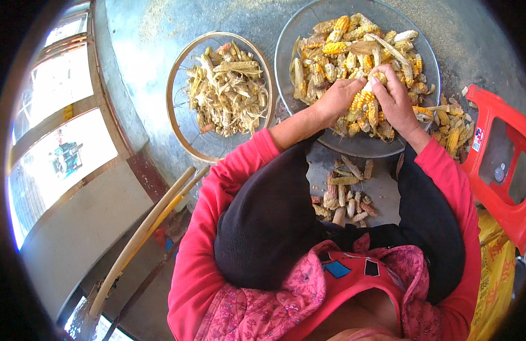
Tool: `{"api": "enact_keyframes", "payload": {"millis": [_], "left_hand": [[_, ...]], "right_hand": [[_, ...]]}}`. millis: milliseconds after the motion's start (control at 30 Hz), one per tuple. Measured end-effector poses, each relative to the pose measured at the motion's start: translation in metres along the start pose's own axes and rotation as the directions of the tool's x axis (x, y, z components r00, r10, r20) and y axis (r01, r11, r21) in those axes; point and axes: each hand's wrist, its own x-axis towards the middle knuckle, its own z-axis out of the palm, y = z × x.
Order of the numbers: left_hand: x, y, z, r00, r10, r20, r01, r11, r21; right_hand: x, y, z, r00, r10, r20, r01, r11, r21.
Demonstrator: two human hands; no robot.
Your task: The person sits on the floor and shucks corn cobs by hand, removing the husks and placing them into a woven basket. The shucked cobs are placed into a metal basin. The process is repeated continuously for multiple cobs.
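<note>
Both hands meet over the right part of a large round metal-rimmed tray (281, 91) heaped with yellow corn cobs (340, 28) and dry husks. My left hand (337, 101) pinches a partly shelled corn cob (362, 99) from its left side. Against the cob's upper end press the thumb and bent fingers of my right hand (391, 96). Part of the cob is hidden by the fingers. To the left, a round sieve with a wooden rim (172, 106) holds dry husks (233, 91) and bare cobs.
Bare cobs (342, 192) lie on the floor between my knees. More cobs and husks (452, 128) lie right of the tray, beside a red plastic stool (480, 157). A yellow printed sack (493, 277) is at lower right. Long wooden poles (139, 238) lean at left, near a glazed door (67, 157).
</note>
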Motion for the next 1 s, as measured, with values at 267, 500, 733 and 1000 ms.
{"api": "enact_keyframes", "payload": {"millis": [267, 500, 733, 1000], "left_hand": [[-0.012, 0.015, 0.004, 0.992, -0.041, 0.122, 0.06, 0.986, -0.156], [-0.01, 0.002, -0.003, 0.893, 0.401, 0.206, -0.447, 0.726, 0.522], [-0.016, 0.013, 0.001, 0.871, 0.451, 0.196, -0.343, 0.271, 0.9], [-0.013, 0.011, -0.002, 0.895, 0.412, 0.172, -0.33, 0.348, 0.878]], "right_hand": [[0.001, -0.001, 0.005, 0.981, -0.11, -0.158, 0.1, 0.992, -0.071], [0.011, 0.006, 0.002, 0.967, -0.182, -0.179, 0.172, 0.983, -0.072], [0.017, 0.02, -0.012, 0.935, 0.344, 0.091, -0.354, 0.884, 0.304], [0.009, 0.012, 0.002, 0.976, -0.042, -0.215, 0.007, 0.987, -0.16]]}}
